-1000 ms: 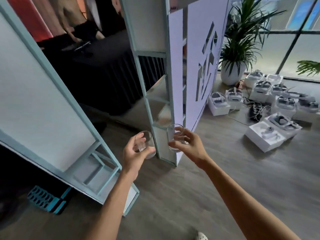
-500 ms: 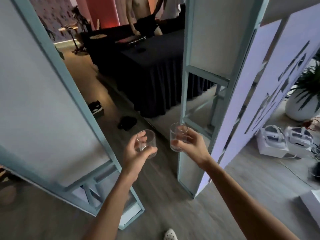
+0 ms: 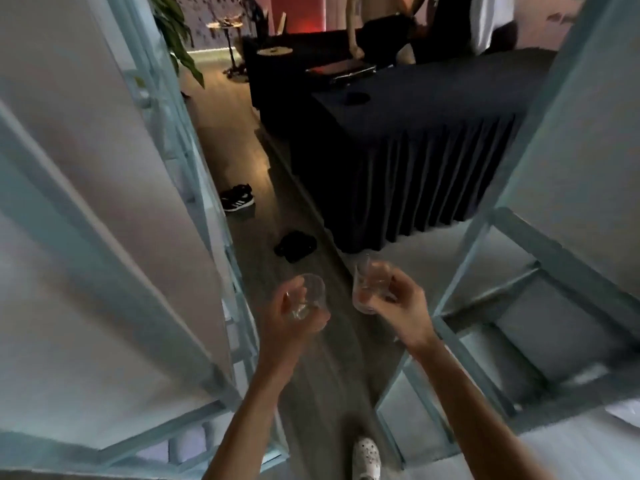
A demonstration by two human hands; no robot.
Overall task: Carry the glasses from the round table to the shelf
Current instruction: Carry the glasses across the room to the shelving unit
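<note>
I hold two clear drinking glasses out in front of me at waist height. My left hand (image 3: 294, 318) grips a short round glass (image 3: 309, 299) from the side. My right hand (image 3: 401, 308) is wrapped around a taller clear glass (image 3: 369, 285), which stands upright. Both hands hover over the wooden floor in a narrow gap between two pale blue-framed white panels. No shelf boards show clearly; the frame on the right (image 3: 485, 306) has open crossbars.
A white panel (image 3: 86, 237) stands close on my left, another (image 3: 561, 161) on my right. Ahead is a table draped in dark pleated cloth (image 3: 415, 161) with people behind it. Shoes (image 3: 237, 198) and a dark item (image 3: 294, 245) lie on the floor. My white shoe (image 3: 366, 457) shows below.
The view has swung left and I have moved forward into the gap between the panels. The plant and white boxes on the right have left the view. Both hands still hold their glasses.
</note>
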